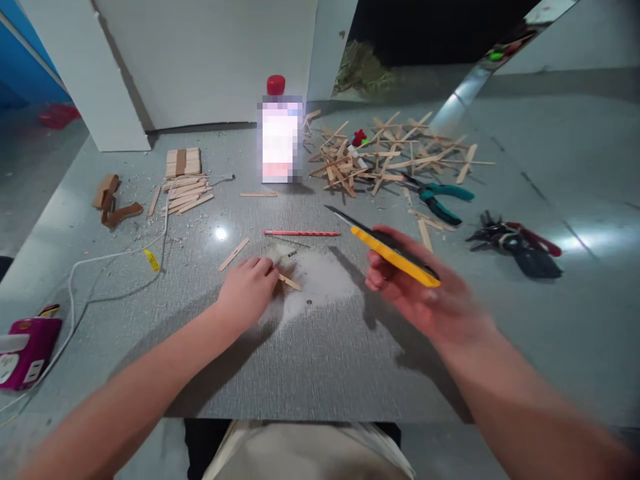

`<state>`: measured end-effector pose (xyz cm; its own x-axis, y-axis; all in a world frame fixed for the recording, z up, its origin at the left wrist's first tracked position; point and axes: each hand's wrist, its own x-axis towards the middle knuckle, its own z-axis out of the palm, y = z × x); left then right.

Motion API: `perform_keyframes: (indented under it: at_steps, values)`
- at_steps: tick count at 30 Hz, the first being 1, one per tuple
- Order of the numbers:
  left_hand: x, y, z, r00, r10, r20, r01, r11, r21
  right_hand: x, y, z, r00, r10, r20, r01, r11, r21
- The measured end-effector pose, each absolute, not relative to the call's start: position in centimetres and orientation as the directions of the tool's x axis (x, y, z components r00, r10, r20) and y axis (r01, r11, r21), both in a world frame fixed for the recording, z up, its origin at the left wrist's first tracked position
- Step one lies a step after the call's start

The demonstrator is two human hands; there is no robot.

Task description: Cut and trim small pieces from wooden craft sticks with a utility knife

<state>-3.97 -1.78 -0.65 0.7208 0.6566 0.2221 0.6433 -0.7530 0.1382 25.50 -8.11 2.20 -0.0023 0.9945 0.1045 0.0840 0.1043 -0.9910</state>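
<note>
My left hand (247,292) rests on the grey table with its fingers closed on a short wooden stick (290,283), whose end sticks out to the right over a patch of pale dust (327,280). Raised above the table at the right, my right hand (420,287) is wrapped round a yellow and black utility knife (395,255); its blade points up and to the left. A red pencil (303,233) lies beyond my left hand, and another wooden stick (234,254) lies just up and left of that hand.
Behind are a red-capped bottle (276,85) and a phone-like bright screen (278,143). Wooden sticks (345,167) lie heaped at the back right, near teal pliers (440,200) and a dark tool (535,257). Stick bundles (183,162), a white cable (73,287) and a magenta box (30,350) are left.
</note>
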Motion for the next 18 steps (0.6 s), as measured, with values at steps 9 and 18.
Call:
perform_keyframes:
  at_steps: [9,18]
  values:
    - [-5.3,-1.6,-1.4,0.795,0.526,0.303,0.513,-0.849,0.127,21.4,-8.4,4.0,-0.055,0.851,0.522,0.595,0.447,-0.667]
    - [-5.5,-2.0,-1.3,0.818,0.488,0.303,0.456,-0.873,0.175,20.1,-7.5,-0.4,-0.210,0.742,0.637,0.494,0.643,-0.585]
